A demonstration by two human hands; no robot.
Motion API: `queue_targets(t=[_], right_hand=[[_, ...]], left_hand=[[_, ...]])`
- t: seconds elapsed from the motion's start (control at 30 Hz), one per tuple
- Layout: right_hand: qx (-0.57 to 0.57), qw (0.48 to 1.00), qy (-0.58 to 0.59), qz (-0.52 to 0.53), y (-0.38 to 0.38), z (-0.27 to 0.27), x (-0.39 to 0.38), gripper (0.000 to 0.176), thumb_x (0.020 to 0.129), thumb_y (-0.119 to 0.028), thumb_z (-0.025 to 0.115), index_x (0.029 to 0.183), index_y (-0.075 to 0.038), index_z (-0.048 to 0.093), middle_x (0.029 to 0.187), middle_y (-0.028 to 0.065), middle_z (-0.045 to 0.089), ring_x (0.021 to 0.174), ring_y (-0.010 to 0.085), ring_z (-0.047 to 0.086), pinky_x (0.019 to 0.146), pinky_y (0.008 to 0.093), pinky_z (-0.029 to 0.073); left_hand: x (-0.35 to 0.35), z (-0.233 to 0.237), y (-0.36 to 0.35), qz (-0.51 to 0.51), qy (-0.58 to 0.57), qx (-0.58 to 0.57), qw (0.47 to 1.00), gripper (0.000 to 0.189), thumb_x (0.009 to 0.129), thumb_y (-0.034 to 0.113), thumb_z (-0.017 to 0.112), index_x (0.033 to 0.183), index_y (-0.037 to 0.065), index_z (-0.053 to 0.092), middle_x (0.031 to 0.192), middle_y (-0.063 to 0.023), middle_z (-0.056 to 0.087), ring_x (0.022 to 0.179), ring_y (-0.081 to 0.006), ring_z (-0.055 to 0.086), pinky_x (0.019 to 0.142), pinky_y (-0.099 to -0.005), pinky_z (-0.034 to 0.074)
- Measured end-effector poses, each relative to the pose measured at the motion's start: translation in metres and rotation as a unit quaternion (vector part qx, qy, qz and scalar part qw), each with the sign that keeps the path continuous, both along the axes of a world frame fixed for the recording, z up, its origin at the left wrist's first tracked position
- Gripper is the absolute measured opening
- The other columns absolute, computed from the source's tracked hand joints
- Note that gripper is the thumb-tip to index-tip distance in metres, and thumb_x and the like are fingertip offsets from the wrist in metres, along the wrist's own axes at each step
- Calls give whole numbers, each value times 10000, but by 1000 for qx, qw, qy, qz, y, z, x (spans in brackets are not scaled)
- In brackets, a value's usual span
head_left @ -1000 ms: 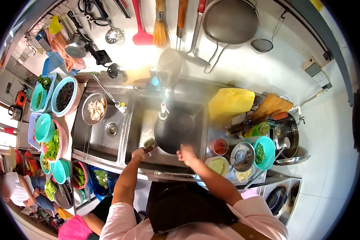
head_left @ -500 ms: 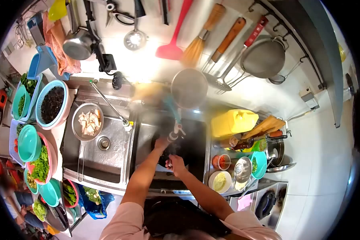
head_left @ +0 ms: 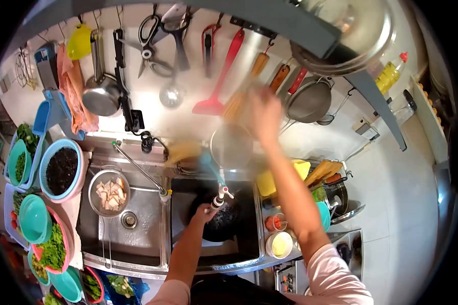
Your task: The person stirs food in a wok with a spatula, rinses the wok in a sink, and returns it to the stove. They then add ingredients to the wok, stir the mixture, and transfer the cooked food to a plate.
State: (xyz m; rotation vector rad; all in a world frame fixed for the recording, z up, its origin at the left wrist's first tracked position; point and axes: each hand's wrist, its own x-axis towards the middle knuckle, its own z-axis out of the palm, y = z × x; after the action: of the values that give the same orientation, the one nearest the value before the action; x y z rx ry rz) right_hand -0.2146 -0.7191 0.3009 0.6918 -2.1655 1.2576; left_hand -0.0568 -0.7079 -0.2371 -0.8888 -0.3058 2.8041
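My left hand [head_left: 203,213] is closed at the end of the faucet spout [head_left: 217,202], over the right-hand sink. Below it, a dark wok [head_left: 221,223] with wet, bubbly patches sits in the basin. My right hand [head_left: 265,114] is raised in front of the wall, smeared by motion, so its fingers do not show clearly. It is nearest to the bamboo brush [head_left: 235,105] and the wooden-handled tools [head_left: 280,78] on the hooks. A blurred round pale patch covers part of the view behind the faucet.
A strainer of cut meat pieces [head_left: 110,194] rests over the left sink. Tubs of greens [head_left: 53,249] crowd the far left. On the right stand a yellow jug [head_left: 300,168], a white bowl [head_left: 280,245] and a red-filled cup [head_left: 276,222]. A grey shelf edge [head_left: 259,23] juts overhead.
My right hand has left the wok and risen to the hanging tools. My left hand stays at the spout. The view has tilted up, bringing the overhead shelf into sight.
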Motion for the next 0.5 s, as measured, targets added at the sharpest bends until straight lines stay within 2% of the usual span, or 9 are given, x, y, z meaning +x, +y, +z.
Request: queue_targets(t=[0.07, 0.17, 0.2, 0.27, 0.3, 0.33, 0.37, 0.43, 0.5], right_hand=[[31, 990, 79, -115, -32, 34, -26, 451, 862, -376, 630, 972, 61, 626, 921, 228, 674, 909, 373, 656, 822, 443, 509], [89, 983, -17, -159, -49, 65, -32, 415, 818, -410, 633, 984, -30, 625, 1001, 213, 670, 935, 379, 648, 835, 467, 496], [89, 981, 15, -174, -46, 69, -30, 398, 815, -395, 636, 964, -26, 628, 975, 198, 675, 918, 361, 653, 820, 455, 498], [90, 972, 84, -198, -30, 80, -29, 365, 811, -365, 643, 926, -19, 635, 921, 166, 686, 883, 326, 663, 790, 432, 502], [-59, 979, 181, -75, -20, 85, -27, 236, 826, -307, 656, 832, -71, 666, 836, 140, 704, 805, 325, 685, 685, 431, 525], [-51, 998, -1, -41, -4, 108, 14, 215, 813, -261, 682, 867, -55, 651, 798, 120, 699, 728, 280, 687, 639, 379, 520], [-65, 997, 18, -22, 15, 97, -2, 247, 809, -233, 700, 929, -30, 624, 789, 124, 687, 674, 262, 673, 629, 362, 516], [-18, 999, 48, -6, 49, 93, 38, 317, 823, -226, 697, 1038, -19, 592, 822, 165, 680, 715, 293, 674, 664, 392, 513], [68, 998, -1, -12, 85, 54, 61, 368, 832, -212, 684, 1138, -52, 560, 837, 186, 675, 756, 338, 673, 684, 412, 512]], left_hand=[[32, 41, 1, 2, -29, -28, 999, 389, 759, -82, 574, 1142, -128, 525, 1203, -278, 569, 1124, -419, 559, 1015, -486, 490], [89, 75, -8, -188, -73, -155, 967, 241, 808, -62, 576, 1045, -101, 589, 1013, -234, 641, 926, -324, 650, 834, -392, 587], [108, 75, -16, -298, -60, -195, 933, 182, 828, -40, 585, 1004, -79, 615, 937, -210, 659, 843, -285, 670, 760, -362, 607], [141, 22, -11, -353, -40, -237, 904, 136, 849, 59, 632, 956, -21, 655, 862, -179, 666, 770, -221, 678, 663, -344, 592], [146, 27, -18, -434, -4, -343, 833, 140, 850, 138, 650, 888, 4, 643, 800, -151, 648, 716, -219, 654, 610, -350, 538], [158, 41, -25, -508, 30, -440, 740, 195, 852, 217, 668, 819, 28, 631, 737, -124, 630, 663, -217, 630, 557, -355, 484], [170, 51, -30, -573, 63, -523, 628, 272, 853, 295, 686, 751, 52, 618, 674, -96, 612, 609, -215, 606, 504, -360, 430], [189, 74, -31, -535, 150, -707, 437, 334, 815, 333, 699, 866, 5, 657, 793, -177, 655, 708, -252, 665, 595, -398, 518], [208, 59, -20, -446, 177, -842, 247, 436, 791, 380, 696, 914, -37, 670, 774, -221, 676, 633, -323, 681, 586, -435, 557]])
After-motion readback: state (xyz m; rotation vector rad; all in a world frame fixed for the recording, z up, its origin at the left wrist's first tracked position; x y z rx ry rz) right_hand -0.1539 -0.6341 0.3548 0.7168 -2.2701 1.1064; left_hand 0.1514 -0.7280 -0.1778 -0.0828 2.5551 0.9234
